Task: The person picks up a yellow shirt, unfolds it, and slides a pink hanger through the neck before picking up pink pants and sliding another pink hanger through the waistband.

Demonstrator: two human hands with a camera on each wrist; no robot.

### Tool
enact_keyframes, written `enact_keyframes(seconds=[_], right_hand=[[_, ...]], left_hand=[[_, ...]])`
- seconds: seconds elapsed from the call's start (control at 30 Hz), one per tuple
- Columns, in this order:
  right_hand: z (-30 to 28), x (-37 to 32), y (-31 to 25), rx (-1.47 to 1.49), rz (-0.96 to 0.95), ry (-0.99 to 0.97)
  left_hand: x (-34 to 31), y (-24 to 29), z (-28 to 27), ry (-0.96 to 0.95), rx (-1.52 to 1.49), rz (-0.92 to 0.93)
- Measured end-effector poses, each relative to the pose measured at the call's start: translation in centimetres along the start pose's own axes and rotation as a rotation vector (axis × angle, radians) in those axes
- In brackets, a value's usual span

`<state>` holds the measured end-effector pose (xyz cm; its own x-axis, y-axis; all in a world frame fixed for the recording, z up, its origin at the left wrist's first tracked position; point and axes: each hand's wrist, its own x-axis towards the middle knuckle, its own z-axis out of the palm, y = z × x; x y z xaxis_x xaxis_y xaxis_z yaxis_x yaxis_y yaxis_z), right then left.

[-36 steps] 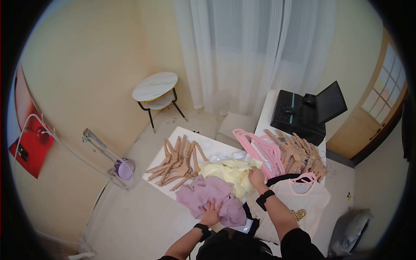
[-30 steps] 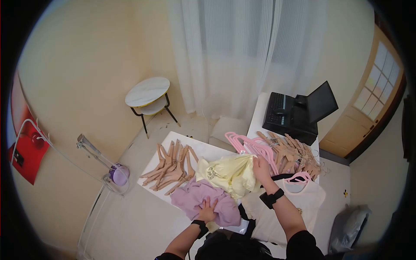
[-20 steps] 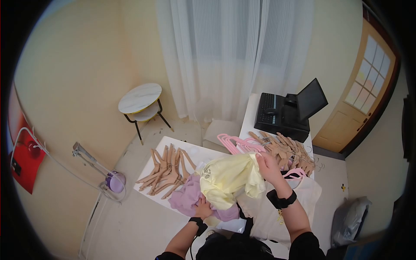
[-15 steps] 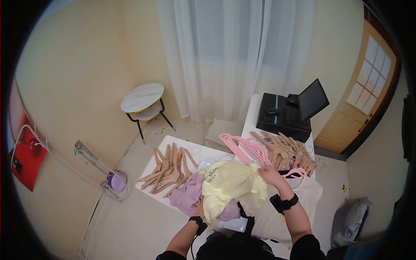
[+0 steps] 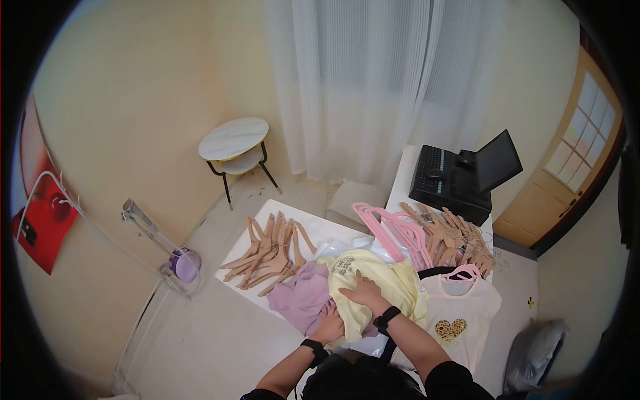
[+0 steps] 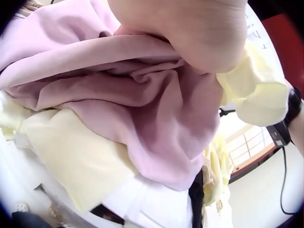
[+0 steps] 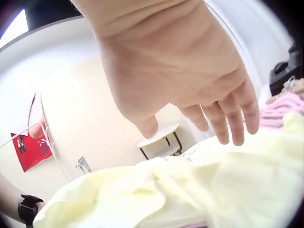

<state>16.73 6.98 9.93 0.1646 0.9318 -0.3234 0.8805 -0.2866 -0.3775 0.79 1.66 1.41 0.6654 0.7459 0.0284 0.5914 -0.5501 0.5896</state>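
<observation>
Right hand [image 5: 365, 293] palm down over the yellow shirt [image 5: 397, 280], fingers extended and spread, grip released; fingertip contact, cannot tell. Left hand [image 5: 328, 327] on the purple garment [image 5: 297, 297], fingers partly hidden; cannot tell whether it grasps cloth. One yellow shirt, dark-printed, rumpled by the near edge of the white table [image 5: 321, 230], overlapping one purple garment. One cream shirt [image 5: 470, 310] to their right, one heart print. Wooden hangers [image 5: 271, 252] toward left edge, too overlapped to count; several pink hangers [image 5: 419, 241] toward far right corner

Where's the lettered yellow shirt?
In the head view, the yellow shirt lies beneath the right hand, overlapping the purple garment at left, with the cream shirt at right.
</observation>
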Motion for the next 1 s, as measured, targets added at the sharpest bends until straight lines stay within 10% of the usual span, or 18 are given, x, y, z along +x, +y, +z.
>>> enact_keyframes(seconds=[0.23,0.57,0.73,1.0], right_hand=[[3.9,2.9,2.3,-0.189,-0.099,-0.016],[-19.3,-6.7,5.3,1.438,-0.138,0.923],[-24.8,-14.9,5.6,1.667,-0.565,0.721],[-15.2,-15.0,6.5,1.028,-0.283,0.145]], left_hand=[[-1.5,-2.0,0.7,-0.047,-0.004,-0.086],[-0.4,-1.1,-0.2,-0.118,0.011,-0.206],[0.1,-0.9,0.2,-0.112,0.032,-0.209],[2.6,5.1,-4.6,0.286,-0.352,0.112]])
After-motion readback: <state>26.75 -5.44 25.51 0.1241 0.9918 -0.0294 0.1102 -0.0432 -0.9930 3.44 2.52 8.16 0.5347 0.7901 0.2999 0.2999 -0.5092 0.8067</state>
